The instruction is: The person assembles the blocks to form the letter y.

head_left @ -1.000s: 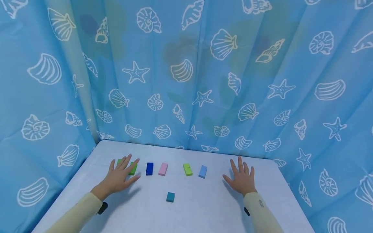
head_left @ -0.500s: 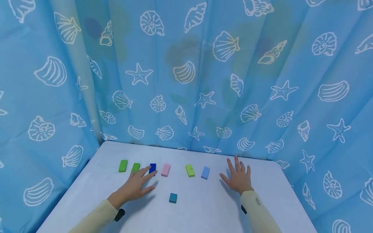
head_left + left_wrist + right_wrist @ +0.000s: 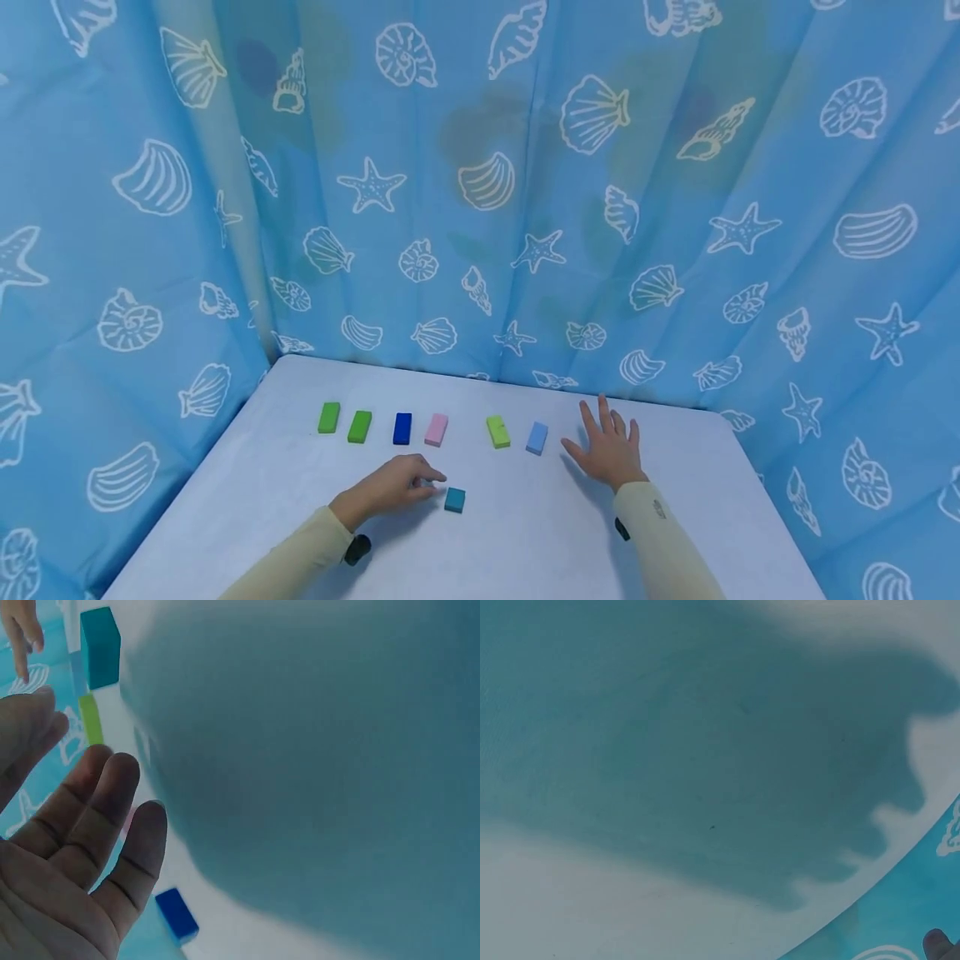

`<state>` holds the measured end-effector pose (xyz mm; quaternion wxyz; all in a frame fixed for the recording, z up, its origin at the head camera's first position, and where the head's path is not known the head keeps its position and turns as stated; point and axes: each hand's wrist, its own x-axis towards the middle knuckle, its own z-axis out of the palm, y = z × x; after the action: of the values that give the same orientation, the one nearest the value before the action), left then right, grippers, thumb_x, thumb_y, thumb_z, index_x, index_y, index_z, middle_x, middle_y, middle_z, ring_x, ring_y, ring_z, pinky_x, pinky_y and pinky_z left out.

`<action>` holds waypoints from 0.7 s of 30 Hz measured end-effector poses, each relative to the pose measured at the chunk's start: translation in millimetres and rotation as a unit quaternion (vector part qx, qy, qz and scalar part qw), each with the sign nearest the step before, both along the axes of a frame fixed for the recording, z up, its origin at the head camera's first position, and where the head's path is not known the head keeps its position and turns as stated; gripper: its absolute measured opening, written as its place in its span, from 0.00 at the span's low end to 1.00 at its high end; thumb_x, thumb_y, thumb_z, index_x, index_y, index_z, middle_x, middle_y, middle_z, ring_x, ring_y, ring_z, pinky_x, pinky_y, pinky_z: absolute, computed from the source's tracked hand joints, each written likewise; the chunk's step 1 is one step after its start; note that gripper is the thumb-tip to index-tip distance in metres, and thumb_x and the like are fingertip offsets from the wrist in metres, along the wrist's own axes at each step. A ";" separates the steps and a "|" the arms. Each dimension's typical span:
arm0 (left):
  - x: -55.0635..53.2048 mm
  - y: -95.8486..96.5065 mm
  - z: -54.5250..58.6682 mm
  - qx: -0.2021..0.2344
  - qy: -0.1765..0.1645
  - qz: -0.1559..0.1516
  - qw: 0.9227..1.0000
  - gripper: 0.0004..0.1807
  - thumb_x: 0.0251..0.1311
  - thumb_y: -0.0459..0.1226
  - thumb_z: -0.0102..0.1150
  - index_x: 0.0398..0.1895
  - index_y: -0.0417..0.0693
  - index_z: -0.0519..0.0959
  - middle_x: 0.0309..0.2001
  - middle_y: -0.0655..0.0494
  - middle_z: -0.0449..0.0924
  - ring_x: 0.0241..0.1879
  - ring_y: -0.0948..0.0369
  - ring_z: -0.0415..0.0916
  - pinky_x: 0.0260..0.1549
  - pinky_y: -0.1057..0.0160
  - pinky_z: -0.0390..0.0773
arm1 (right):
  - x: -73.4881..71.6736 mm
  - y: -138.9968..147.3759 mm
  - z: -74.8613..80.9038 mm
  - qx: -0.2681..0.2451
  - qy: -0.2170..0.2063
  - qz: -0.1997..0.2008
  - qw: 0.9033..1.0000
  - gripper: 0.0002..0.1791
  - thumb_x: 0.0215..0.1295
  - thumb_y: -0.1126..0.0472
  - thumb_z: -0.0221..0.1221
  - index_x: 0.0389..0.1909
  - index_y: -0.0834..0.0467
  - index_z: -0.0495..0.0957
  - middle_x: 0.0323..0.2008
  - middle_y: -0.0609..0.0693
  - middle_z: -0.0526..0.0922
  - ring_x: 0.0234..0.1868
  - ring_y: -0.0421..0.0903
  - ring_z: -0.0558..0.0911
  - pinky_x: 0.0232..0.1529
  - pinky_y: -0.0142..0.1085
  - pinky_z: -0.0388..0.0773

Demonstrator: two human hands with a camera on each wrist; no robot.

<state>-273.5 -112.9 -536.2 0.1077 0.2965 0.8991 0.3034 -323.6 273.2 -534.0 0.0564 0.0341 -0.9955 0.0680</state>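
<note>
A small teal block [image 3: 454, 500] lies on the white table, nearer to me than the row of other blocks. My left hand [image 3: 393, 486] hovers just left of it, thumb and forefinger pointing at its side with a gap before them. In the left wrist view the fingers [image 3: 120, 787] are loosely bent and hold nothing, while the teal block [image 3: 101, 646] shows beyond the fingertips. Over the table's right part my right hand [image 3: 611, 450] is spread with nothing in it, right of the light blue block [image 3: 537, 437]. The right wrist view shows mostly its shadow.
Along the back stand two green blocks [image 3: 328, 417], a dark blue block [image 3: 402, 428], a pink block [image 3: 437, 430] and a lime block [image 3: 498, 432]. A blue curtain [image 3: 450, 208] with white shells hangs behind the table [image 3: 525, 542] and at its sides.
My left hand has moved right and towards me, from over the green blocks, past the dark blue one, to beside the teal block; its fingers have drawn together. The right hand stays nearly in place.
</note>
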 end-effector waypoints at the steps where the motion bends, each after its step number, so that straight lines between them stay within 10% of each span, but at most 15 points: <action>1: -0.8 1.9 -1.5 0.004 -0.003 -0.001 1.000 0.14 0.64 0.39 0.63 0.51 0.49 0.85 0.42 0.59 0.86 0.35 0.72 0.73 0.37 0.69 0.76 | -0.8 -0.8 0.0 -0.001 0.002 0.001 1.000 0.47 0.65 0.36 0.55 0.77 0.55 0.52 0.78 0.64 0.42 0.74 0.71 0.52 0.70 0.70 0.37; 21: -1.1 22.7 -7.5 0.019 -0.039 -0.019 0.999 0.11 0.61 0.36 0.66 0.46 0.50 0.87 0.36 0.66 0.83 0.31 0.74 0.72 0.34 0.73 0.74 | -6.5 -24.1 -5.0 0.013 0.000 0.020 1.000 0.46 0.66 0.35 0.55 0.78 0.52 0.51 0.79 0.63 0.43 0.73 0.69 0.57 0.70 0.69 0.45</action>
<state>-274.6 -90.2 -543.7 0.1428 0.3035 0.8825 0.3296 -330.1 249.1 -539.0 0.0546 0.0549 -0.9954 0.0560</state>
